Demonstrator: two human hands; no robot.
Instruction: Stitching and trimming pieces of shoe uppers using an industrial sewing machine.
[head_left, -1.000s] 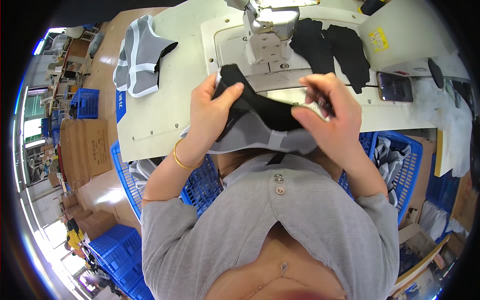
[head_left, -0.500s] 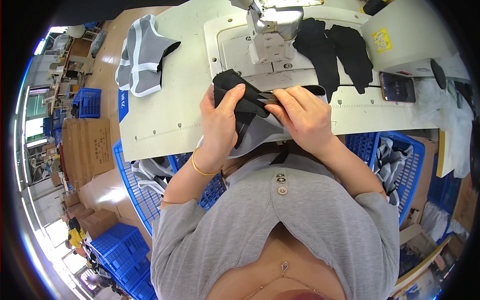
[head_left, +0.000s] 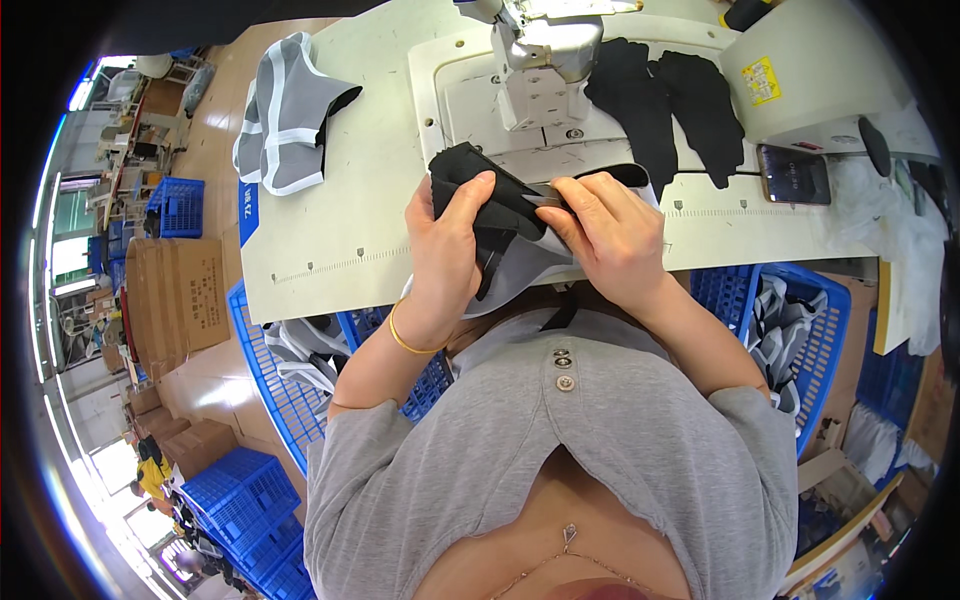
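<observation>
My left hand (head_left: 445, 235) is closed on a folded black and grey fabric piece (head_left: 490, 208), its thumb pressed on the black part. The grey part (head_left: 535, 264) hangs below, over the table's front edge. My right hand (head_left: 612, 235) grips thread snips (head_left: 543, 193); only their metal blades show, at the black cloth, and the rest is hidden in the fingers. Just beyond my hands stands a sewing machine (head_left: 545, 85). Two black fabric pieces (head_left: 640, 105) lie to its right.
A grey piece with white trim (head_left: 290, 115) lies at the table's (head_left: 370, 215) far left. A phone (head_left: 795, 175) rests on the right. Below the table edge, a left blue basket (head_left: 262, 350) and a right blue basket (head_left: 822, 350) hold similar pieces. Cardboard boxes (head_left: 175, 300) stand on the left floor.
Both hands keep their grip. The black cloth and my left hand have shifted slightly to the right; the blades remain at the cloth.
</observation>
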